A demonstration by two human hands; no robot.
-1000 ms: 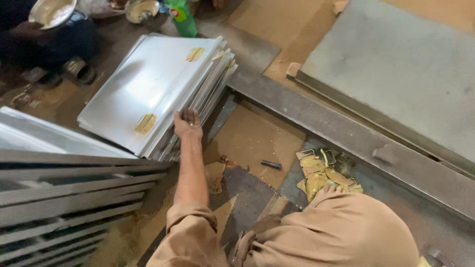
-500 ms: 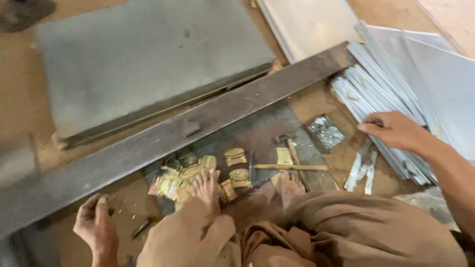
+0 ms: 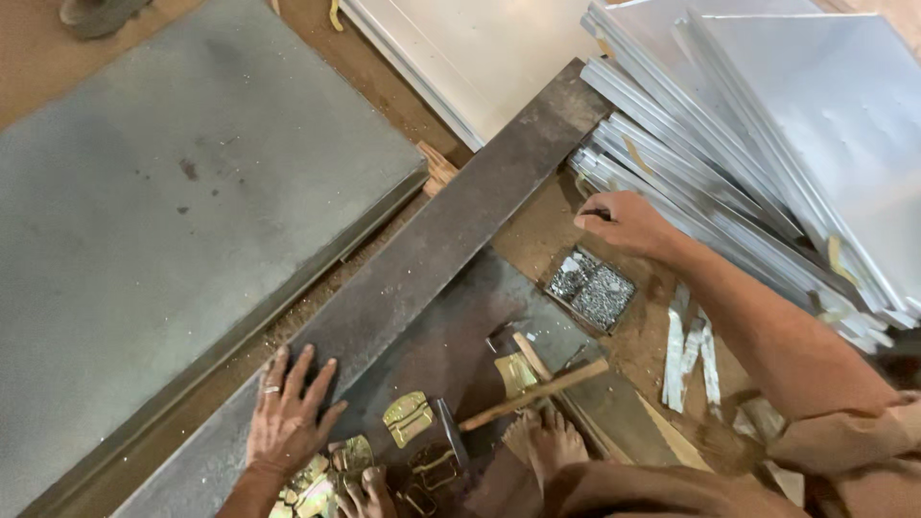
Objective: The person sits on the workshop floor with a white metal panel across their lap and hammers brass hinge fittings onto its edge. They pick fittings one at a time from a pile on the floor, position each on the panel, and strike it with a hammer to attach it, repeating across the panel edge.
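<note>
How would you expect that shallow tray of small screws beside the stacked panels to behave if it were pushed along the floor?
The tray looks shallow and flat-bottomed, so it should slide rather than tip. The gritty floor may drag at it. Its loose, shiny contents would probably shift and could spill over the low rim.

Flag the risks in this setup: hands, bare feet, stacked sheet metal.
1. The right hand sits at the edges of the stacked metal panels; those thin edges could cut, or the leaning stack could slide onto it.
2. Bare toes lie beside the hammer and loose brass hinges: likely stubbing or strike hazard.
3. The left hand lies flat on the heavy steel bar; a shift could pinch it.
</note>
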